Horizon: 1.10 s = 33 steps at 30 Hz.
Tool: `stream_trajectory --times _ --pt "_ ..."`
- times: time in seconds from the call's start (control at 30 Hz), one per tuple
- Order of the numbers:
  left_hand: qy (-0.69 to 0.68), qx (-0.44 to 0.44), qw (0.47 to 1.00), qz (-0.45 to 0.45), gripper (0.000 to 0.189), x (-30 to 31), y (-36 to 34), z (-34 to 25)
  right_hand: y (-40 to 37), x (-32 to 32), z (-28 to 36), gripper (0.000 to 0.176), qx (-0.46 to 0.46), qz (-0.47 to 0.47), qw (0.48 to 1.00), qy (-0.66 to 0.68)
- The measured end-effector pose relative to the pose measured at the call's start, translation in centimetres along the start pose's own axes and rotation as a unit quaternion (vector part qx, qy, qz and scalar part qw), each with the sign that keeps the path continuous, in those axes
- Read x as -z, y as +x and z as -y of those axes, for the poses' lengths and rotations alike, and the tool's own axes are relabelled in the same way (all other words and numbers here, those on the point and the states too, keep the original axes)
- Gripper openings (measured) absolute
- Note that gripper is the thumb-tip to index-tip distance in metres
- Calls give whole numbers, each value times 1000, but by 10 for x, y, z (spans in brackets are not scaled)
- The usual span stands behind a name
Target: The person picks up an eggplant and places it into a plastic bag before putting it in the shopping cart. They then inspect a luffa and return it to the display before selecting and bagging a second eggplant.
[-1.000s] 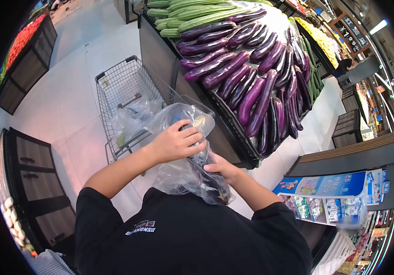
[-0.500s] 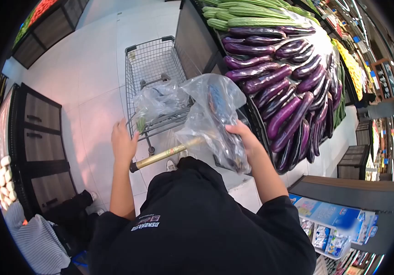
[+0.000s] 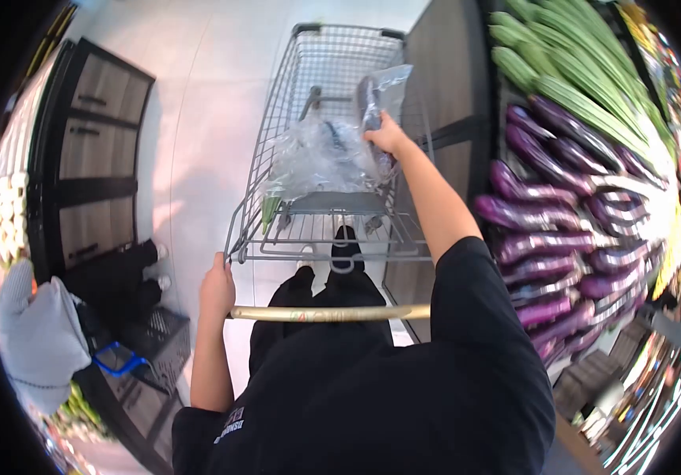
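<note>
My right hand reaches into the shopping cart and grips a clear plastic bag with a dark purple eggplant in it. The eggplant is tilted along the right side of the basket. Beside it in the cart lies another clear plastic bag; its contents are hard to make out, and a green stalk end shows at its lower left. My left hand is closed at the cart's left side, by the end of the gold-coloured handle bar.
On the right, a display holds rows of eggplants and ridged green gourds. Wood-fronted cabinets stand at left. A person in a grey top is at lower left, near a dark basket with a blue handle.
My right hand has carried the bagged eggplant from beside the display into the cart. My left hand has gone from open to closed at the cart's side. The view has turned, centring the cart.
</note>
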<state>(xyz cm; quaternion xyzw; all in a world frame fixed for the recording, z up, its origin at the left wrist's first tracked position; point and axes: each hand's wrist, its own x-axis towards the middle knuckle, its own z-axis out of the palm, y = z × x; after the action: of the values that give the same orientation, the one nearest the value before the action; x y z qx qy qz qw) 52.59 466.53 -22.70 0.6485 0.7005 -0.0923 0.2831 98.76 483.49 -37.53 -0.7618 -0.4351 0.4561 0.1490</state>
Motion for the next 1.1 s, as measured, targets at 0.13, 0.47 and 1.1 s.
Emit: stream_trajectory --times 0.13,0.47,1.1 --pt "47 90 993 64 22 7 6 -24 107 -31 -69 114 -34 -21 992 -121" --pt "-8 146 987 67 23 4 18 -38 162 -72 -125 111 -119 -15 961 -248" --pt "-34 -65 994 76 20 17 16 3 -200 -29 -24 54 176 -48 969 -165"
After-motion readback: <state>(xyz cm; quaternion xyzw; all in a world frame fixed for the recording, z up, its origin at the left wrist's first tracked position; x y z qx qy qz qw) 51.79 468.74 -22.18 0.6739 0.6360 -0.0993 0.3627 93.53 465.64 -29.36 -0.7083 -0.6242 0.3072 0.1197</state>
